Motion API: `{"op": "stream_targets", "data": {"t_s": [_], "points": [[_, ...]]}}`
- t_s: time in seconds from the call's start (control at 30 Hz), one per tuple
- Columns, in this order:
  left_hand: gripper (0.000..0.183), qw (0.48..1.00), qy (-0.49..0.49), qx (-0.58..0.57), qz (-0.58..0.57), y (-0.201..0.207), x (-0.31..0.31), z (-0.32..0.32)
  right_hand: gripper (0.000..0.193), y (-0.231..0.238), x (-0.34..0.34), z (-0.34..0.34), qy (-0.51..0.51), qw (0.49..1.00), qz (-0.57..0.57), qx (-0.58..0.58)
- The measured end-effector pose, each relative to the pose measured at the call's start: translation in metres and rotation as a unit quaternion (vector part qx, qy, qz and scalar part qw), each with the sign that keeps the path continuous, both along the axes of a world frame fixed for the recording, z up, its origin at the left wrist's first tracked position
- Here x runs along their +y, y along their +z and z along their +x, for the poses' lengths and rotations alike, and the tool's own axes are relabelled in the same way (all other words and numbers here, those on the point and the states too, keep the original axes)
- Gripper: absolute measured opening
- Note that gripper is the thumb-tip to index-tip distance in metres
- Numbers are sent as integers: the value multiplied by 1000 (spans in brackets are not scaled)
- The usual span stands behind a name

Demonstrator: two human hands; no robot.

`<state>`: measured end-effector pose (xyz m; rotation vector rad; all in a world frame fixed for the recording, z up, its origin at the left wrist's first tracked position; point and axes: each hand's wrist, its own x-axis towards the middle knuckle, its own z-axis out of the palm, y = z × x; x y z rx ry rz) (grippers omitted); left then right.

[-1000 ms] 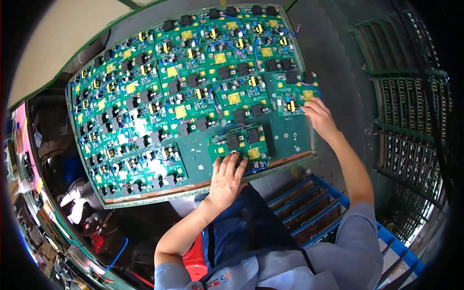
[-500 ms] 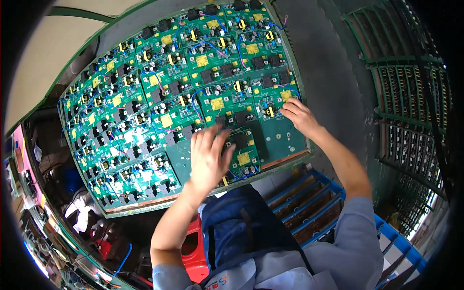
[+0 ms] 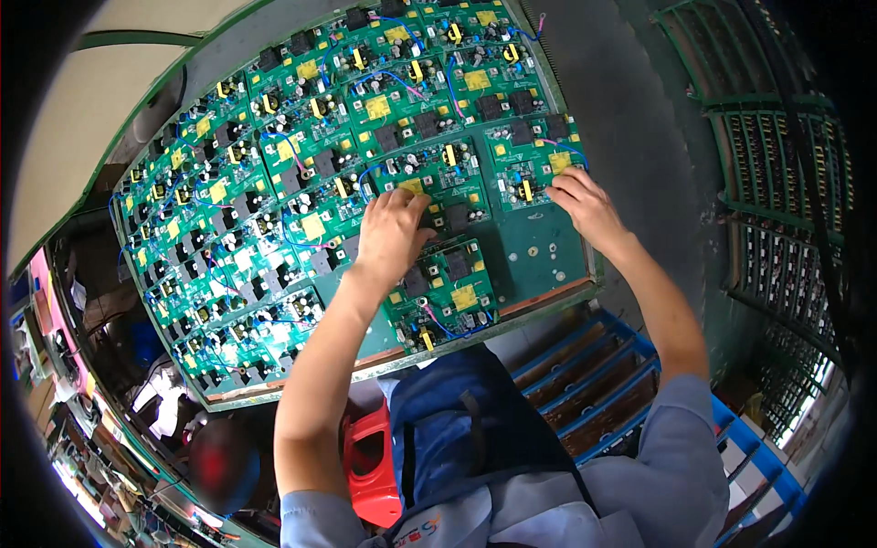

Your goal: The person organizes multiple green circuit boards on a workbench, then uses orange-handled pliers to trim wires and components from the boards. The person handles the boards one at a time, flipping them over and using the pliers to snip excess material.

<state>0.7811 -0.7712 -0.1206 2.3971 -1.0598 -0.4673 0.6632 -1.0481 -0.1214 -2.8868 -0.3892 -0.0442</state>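
Note:
Green circuit boards with black blocks, yellow-wrapped transformers and blue wires lie in rows on a large green tray [image 3: 539, 265]. My left hand [image 3: 391, 236] is over a middle circuit board [image 3: 464, 187], fingers bent down by its yellow patch, thumb near its black blocks; the fingertips are partly hidden. At the right end, my right hand [image 3: 589, 208] closes on the edge of another circuit board [image 3: 512, 173], beside its yellow patch. A gap separates these two boards. Below my left hand lies a nearer circuit board [image 3: 448, 288], close to the tray's front edge.
Blue-framed racks [image 3: 594, 393] stand below the tray at the right, next to my lap. A red stool [image 3: 375, 466] is beside my legs. Green racks holding rows of parts [image 3: 776, 164] stand at the far right. Cluttered shelving [image 3: 82, 402] runs along the left.
The right-end board has shifted right with my right hand, widening the gap beside it. My left hand has moved up from the nearer board onto the middle board.

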Motion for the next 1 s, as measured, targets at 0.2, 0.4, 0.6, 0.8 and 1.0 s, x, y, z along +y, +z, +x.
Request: {"op": "stream_targets", "data": {"t_s": [0.2, 0.4, 0.6, 0.8, 1.0], "points": [[41, 992, -88, 22, 92, 1, -10, 8, 19, -19, -2, -2, 3, 1000, 22, -18], [43, 988, -123, 55, 70, -1, -3, 10, 20, -27, -3, 2, 1, 998, 58, -24], [39, 992, -106, 58, 30, -3, -2, 8, 17, -22, -4, 8, 10, 997, 55, -48], [34, 996, -72, 45, -20, -6, -5, 4, 17, -27, -8, 4, 9, 999, 42, -31], [31, 997, -70, 8, -32, 1, -5, 4, 21, -4, 10, 4, -19, 996, 51, -69]]}}
